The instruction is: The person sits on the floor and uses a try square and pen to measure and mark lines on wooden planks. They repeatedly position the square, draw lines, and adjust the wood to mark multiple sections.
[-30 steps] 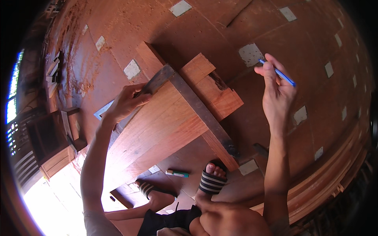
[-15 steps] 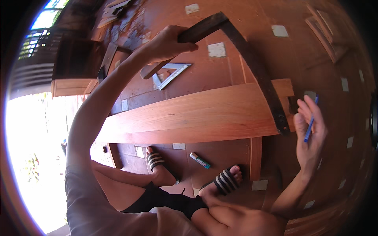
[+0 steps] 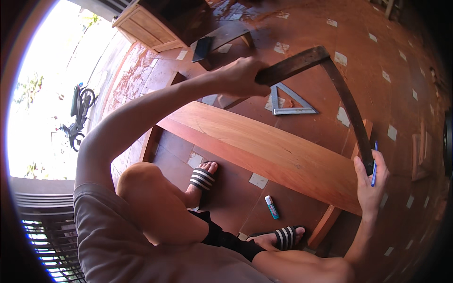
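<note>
A dark L-shaped carpenter's square point(image 3: 349, 96) is held up over a reddish wooden plank point(image 3: 269, 151). My left hand point(image 3: 244, 78) is closed around its thick arm, and a stub of that arm comes out past the wrist. The thin arm slopes down to my right hand point(image 3: 370, 191), where thumb and fingers meet its lower end. A blue pen point(image 3: 375, 170) also sits among the right fingers, upright against them. The plank runs slantwise in front of my knees, and its right end lies beside my right hand.
Wooden supports point(image 3: 325, 226) hold the plank up. On the tiled floor beyond lies a metal triangle square point(image 3: 296, 111). A white-capped green tube point(image 3: 272, 207) lies between my sandalled feet. A low bench point(image 3: 226, 35), a dark phone-like slab point(image 3: 203, 49) and a wooden cabinet point(image 3: 151, 26) stand farther off.
The view has turned, so the plank now slants down to the right. My right hand, apart from the square before, now meets its thin arm's end. My left hand keeps its hold.
</note>
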`<state>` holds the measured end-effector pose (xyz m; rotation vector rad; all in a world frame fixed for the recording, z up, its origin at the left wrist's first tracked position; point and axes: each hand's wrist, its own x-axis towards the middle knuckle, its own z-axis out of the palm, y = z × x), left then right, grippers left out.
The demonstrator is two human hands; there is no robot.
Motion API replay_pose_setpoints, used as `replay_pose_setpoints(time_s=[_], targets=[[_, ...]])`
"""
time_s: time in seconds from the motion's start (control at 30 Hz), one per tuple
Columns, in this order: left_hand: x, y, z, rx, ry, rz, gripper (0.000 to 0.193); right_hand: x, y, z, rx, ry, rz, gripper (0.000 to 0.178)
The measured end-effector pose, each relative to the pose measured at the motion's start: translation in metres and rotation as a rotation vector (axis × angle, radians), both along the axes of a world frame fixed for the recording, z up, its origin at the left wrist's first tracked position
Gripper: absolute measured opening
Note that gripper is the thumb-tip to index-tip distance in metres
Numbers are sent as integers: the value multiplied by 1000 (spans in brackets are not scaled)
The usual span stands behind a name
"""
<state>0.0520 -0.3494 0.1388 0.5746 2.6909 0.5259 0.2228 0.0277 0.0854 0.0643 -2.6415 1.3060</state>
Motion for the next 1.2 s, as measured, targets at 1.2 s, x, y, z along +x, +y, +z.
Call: replay_pose_setpoints(time_s=[1.2], targets=[[50, -378, -221, 22, 224, -372, 74, -162, -286, -191, 554, -382, -515, 39]])
